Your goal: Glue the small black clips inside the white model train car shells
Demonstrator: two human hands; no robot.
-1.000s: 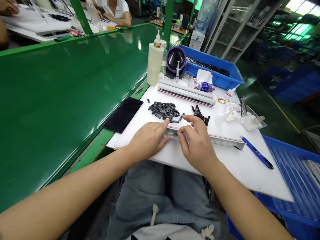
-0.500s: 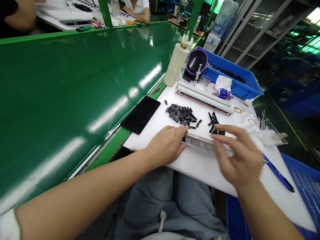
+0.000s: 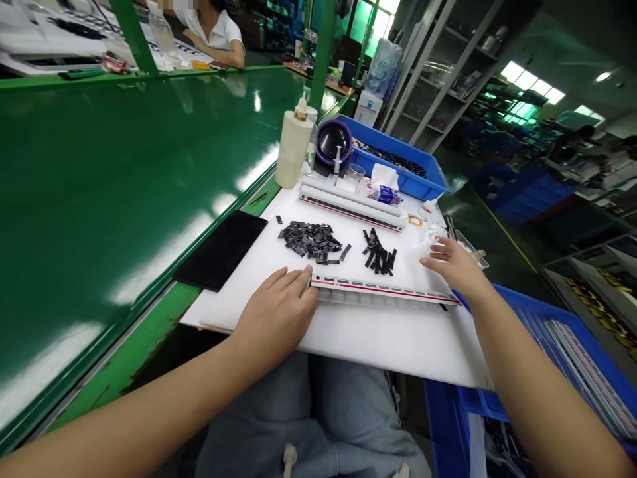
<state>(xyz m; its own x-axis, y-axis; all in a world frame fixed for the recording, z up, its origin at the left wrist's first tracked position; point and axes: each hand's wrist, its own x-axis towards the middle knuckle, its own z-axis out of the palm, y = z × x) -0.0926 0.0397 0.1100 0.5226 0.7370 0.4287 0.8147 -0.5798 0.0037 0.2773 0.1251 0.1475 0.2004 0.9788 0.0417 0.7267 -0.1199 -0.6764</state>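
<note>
A white model train car body (image 3: 383,287) with a red stripe and a row of windows lies along the front of the white work board. My left hand (image 3: 281,309) is closed on its left end, fingertips at the upper edge; the thumb is hidden. My right hand (image 3: 455,265) hovers past the car's right end, beside crumpled white tissue (image 3: 432,236), thumb and fingers apart and holding nothing I can see. Behind the car are a heap of small black rectangular pieces (image 3: 311,240) and a smaller pile of narrow black strips (image 3: 379,252).
A second train car (image 3: 353,207) lies farther back. Behind it stand a cream squeeze bottle (image 3: 293,149), a syringe (image 3: 337,166), a purple-rimmed bowl (image 3: 334,143) and a blue bin (image 3: 423,172). A black tablet (image 3: 221,251) lies left, beside the green conveyor (image 3: 149,166). Another person sits across.
My right hand has moved away from the black strips and the car, toward the tissue on the right. My left hand stays at the car's left end. The head view has turned right.
</note>
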